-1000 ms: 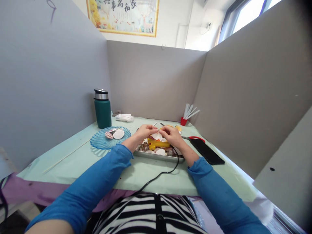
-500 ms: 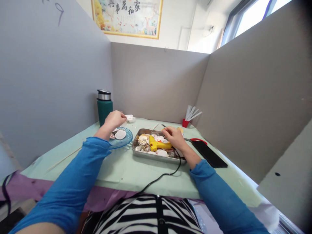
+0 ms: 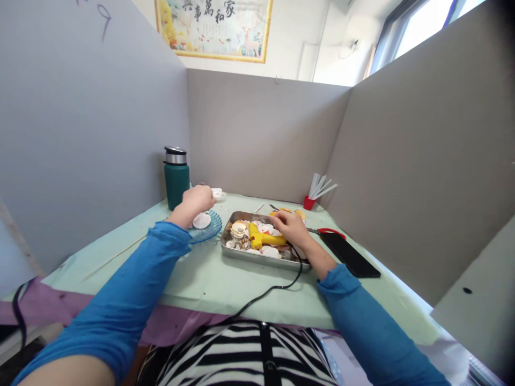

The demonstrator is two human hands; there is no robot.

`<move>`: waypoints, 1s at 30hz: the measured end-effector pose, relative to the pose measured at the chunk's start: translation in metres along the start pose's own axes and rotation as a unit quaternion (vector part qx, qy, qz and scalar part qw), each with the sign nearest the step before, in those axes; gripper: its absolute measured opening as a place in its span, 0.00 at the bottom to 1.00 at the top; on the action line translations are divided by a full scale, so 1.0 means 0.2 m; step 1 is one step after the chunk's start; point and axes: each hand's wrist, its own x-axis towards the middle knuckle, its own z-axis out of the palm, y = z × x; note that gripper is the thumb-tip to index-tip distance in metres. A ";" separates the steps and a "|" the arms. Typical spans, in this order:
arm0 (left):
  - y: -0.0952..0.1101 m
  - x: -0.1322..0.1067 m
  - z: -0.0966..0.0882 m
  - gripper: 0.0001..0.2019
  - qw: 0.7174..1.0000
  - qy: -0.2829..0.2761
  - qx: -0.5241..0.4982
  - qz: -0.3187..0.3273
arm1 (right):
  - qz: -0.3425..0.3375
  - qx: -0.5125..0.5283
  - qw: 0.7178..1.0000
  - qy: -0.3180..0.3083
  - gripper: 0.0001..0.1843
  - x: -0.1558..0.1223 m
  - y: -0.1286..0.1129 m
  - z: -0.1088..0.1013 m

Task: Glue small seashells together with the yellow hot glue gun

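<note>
Left hand (image 3: 196, 199) hides part of blue plate (image 3: 210, 232).

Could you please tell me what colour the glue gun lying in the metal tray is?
Yellow: the glue gun shows in the head view, beside the right hand.

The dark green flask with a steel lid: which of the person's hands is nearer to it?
Left. The left hand is right of the flask, over the ribbed blue plate; the right hand lies farther right, over the steel shell tray.
</note>
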 end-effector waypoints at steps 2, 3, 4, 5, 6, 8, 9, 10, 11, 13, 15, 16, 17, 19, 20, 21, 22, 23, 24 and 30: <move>0.10 -0.01 -0.01 0.15 0.999 0.001 -0.014 0.046 | -0.003 -0.012 1.000 -0.019 0.16 0.00 0.00 0.00; 0.16 -0.01 -0.01 0.15 0.997 -0.004 -0.026 0.069 | -0.006 -0.019 0.999 -0.033 0.15 0.00 0.00 -0.01; 0.22 -0.02 0.00 0.15 0.995 -0.011 -0.039 0.089 | -0.012 -0.027 0.998 -0.050 0.15 0.00 0.00 -0.01; 0.28 -0.02 0.02 0.14 0.993 -0.018 -0.051 0.108 | -0.018 -0.033 0.997 -0.068 0.14 0.00 -0.01 -0.02; 0.34 -0.02 0.04 0.14 0.989 -0.022 -0.062 0.131 | -0.024 -0.037 0.995 -0.085 0.13 0.00 -0.01 -0.03; 0.43 -0.03 0.08 0.12 0.982 -0.040 -0.081 0.167 | -0.031 -0.031 0.993 -0.112 0.13 0.01 -0.02 -0.06; 0.47 -0.04 0.11 0.12 0.978 -0.050 -0.088 0.182 | -0.036 -0.029 0.991 -0.125 0.13 0.01 -0.03 -0.07; 0.49 -0.04 0.13 0.12 0.976 -0.058 -0.089 0.189 | -0.044 -0.032 0.989 -0.137 0.13 0.01 -0.03 -0.07; 0.50 -0.05 0.16 0.12 0.977 -0.061 -0.086 0.186 | -0.047 -0.039 0.986 -0.153 0.13 0.00 -0.03 -0.08; 0.50 -0.05 0.20 0.13 0.978 -0.057 -0.082 0.185 | -0.036 -0.055 0.978 -0.200 0.16 0.00 -0.04 -0.07; 0.47 -0.05 0.22 0.13 0.979 -0.058 -0.088 0.177 | -0.020 -0.061 0.972 -0.228 0.18 -0.02 -0.04 -0.06; 0.46 -0.04 0.23 0.13 0.980 -0.060 -0.090 0.169 | -0.017 -0.063 0.971 -0.230 0.18 -0.02 -0.05 -0.06; 0.44 -0.04 0.24 0.13 0.980 -0.059 -0.094 0.165 | -0.021 -0.066 0.970 -0.232 0.18 -0.03 -0.05 -0.05; 0.42 -0.03 0.24 0.13 0.980 -0.061 -0.104 0.157 | -0.035 -0.066 0.971 -0.228 0.16 -0.03 -0.05 -0.06; 0.41 -0.03 0.24 0.12 0.980 -0.066 -0.109 0.154 | -0.042 -0.063 0.972 -0.224 0.14 -0.03 -0.05 -0.07; 0.41 -0.02 0.23 0.11 0.979 -0.073 -0.115 0.152 | -0.040 -0.053 0.973 -0.219 0.12 -0.02 -0.05 -0.08; 0.40 -0.02 0.23 0.10 0.978 -0.081 -0.121 0.152 | -0.035 -0.044 0.978 -0.203 0.11 -0.02 -0.04 -0.10; 0.40 -0.02 0.23 0.09 0.976 -0.087 -0.128 0.153 | -0.033 -0.042 0.980 -0.192 0.10 -0.01 -0.04 -0.11; 0.39 -0.02 0.23 0.08 0.975 -0.093 -0.132 0.155 | -0.031 -0.043 0.983 -0.177 0.10 -0.01 -0.03 -0.12; 0.38 -0.03 0.27 0.08 0.967 -0.146 -0.080 0.194 | 0.009 -0.039 0.991 -0.129 0.10 0.01 0.01 -0.16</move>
